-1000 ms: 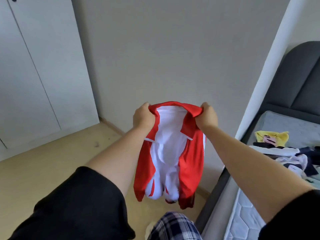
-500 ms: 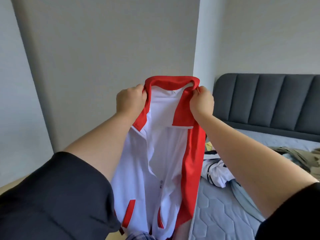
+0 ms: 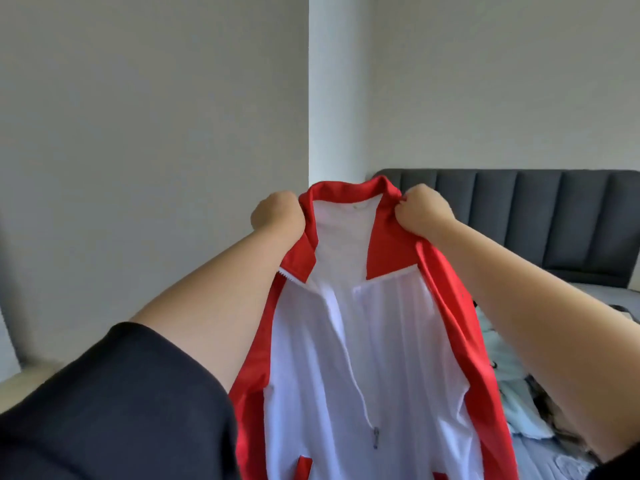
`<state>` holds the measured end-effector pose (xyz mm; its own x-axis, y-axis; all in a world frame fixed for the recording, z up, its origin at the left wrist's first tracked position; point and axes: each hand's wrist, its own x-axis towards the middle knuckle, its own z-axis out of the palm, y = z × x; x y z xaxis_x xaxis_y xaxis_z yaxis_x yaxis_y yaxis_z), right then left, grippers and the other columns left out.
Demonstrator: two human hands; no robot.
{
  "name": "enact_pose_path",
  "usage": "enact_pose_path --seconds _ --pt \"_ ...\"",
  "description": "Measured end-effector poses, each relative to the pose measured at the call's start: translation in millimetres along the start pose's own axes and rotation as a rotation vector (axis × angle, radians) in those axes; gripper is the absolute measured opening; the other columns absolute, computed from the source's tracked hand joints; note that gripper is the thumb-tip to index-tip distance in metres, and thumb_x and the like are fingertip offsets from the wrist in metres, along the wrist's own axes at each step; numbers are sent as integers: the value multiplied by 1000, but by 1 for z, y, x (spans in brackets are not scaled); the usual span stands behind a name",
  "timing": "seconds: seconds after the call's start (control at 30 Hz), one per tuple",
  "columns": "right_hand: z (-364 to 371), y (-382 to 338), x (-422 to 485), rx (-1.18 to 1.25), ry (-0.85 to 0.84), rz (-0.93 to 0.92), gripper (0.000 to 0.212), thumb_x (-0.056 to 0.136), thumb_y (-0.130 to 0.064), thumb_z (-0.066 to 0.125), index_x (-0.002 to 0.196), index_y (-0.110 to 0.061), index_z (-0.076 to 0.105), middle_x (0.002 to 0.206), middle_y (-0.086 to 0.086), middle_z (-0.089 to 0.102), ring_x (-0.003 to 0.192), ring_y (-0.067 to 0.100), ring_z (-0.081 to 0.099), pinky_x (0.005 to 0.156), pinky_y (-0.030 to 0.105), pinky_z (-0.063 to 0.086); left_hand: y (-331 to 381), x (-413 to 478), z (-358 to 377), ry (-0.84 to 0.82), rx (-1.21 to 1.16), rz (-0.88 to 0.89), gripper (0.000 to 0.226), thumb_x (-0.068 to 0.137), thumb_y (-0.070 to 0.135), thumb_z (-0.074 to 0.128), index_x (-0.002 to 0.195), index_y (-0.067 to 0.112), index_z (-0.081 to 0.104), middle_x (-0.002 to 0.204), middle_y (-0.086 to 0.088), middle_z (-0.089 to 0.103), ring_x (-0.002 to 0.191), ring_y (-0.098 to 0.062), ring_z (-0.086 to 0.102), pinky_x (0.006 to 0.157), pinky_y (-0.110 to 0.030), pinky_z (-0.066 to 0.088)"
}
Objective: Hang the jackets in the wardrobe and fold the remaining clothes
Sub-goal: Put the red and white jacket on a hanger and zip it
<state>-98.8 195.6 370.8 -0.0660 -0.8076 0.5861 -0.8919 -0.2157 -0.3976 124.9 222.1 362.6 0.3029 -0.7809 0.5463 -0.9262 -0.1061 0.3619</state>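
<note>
With the view swung from the wardrobe side toward the bed, the left hand and right hand each pinch the collar of the red-and-white jacket, now hanging spread open, unzipped, ready for a hanger.

This is a bedroom in a home. A bed stands at the right, its grey quilted mattress bare of sheets, backed by a dark grey padded headboard with upright channels, set against a plain pale wall. Loose clothes, pale blue among them, lie in a heap on the mattress. Another flat grey-white wall fills the left, meeting a white corner. A strip of light floor shows at lower left.
</note>
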Motion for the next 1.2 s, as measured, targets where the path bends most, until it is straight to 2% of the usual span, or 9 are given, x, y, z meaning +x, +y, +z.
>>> enact_pose_path --seconds 0.23,0.33,0.47,0.53,0.63,0.73,0.83,1.0,1.2 --pt "137 117 -34 -302 -555 91 20 88 -11 45 86 -1 63 104 18 66 87 32 59 63 27 39 -26 -53 184 -496 -80 -254 34 94 19 50 123 2 57 128 -16 58 115 -33 58 90 -35 47" --pt "181 150 -45 -239 -469 203 22 89 -14 48 70 -5 56 94 18 68 81 33 60 64 29 40 -27 -57 232 -487 -231 -374 30 93 20 54 116 3 62 112 -15 67 102 -32 64 85 -35 50" --pt "199 149 -21 49 -86 248 26 95 -20 45 81 -5 62 89 19 65 88 37 61 67 30 33 -5 -29 260 -360 -878 -587 20 96 15 52 87 3 64 36 2 56 50 -21 65 69 -38 59" --pt "202 144 0 120 -15 193 21 94 -17 42 95 -7 60 98 16 65 94 36 59 69 30 33 8 -9 262 -298 -991 -443 24 95 17 53 72 10 59 47 5 62 69 -25 71 73 -38 59" --pt "224 145 2 149 -220 115 56 93 -16 48 145 -10 30 137 15 48 125 30 46 97 36 38 12 -5 277 -520 -1052 -282 46 92 29 56 137 24 46 112 11 61 112 -17 59 82 -28 47" --pt "268 162 -52 40 -343 117 73 93 -15 48 152 -10 5 158 10 18 144 27 20 117 45 16 -18 -56 316 -700 -937 -225 84 91 20 58 153 31 2 153 4 29 138 -15 34 101 -23 33" --pt "319 183 -147 -52 -556 70 64 95 -16 45 151 -7 14 158 12 14 146 24 12 116 39 8 -71 -146 361 -788 -679 -218 80 88 8 58 153 24 14 152 -3 33 138 -21 34 91 -10 29" --pt "381 213 -299 -166 -1054 186 67 97 -39 37 152 -22 4 160 3 -2 147 23 -6 115 55 2 -143 -262 389 -885 -405 -417 59 91 16 52 146 16 32 146 -9 42 125 -27 48 100 -32 42" --pt "390 218 -314 -67 -1041 261 70 91 -41 41 151 -28 9 161 1 -2 147 19 -5 116 49 -4 -171 -280 384 -667 -188 -370 55 91 29 56 140 12 40 139 -15 40 128 -32 39 100 -40 38"
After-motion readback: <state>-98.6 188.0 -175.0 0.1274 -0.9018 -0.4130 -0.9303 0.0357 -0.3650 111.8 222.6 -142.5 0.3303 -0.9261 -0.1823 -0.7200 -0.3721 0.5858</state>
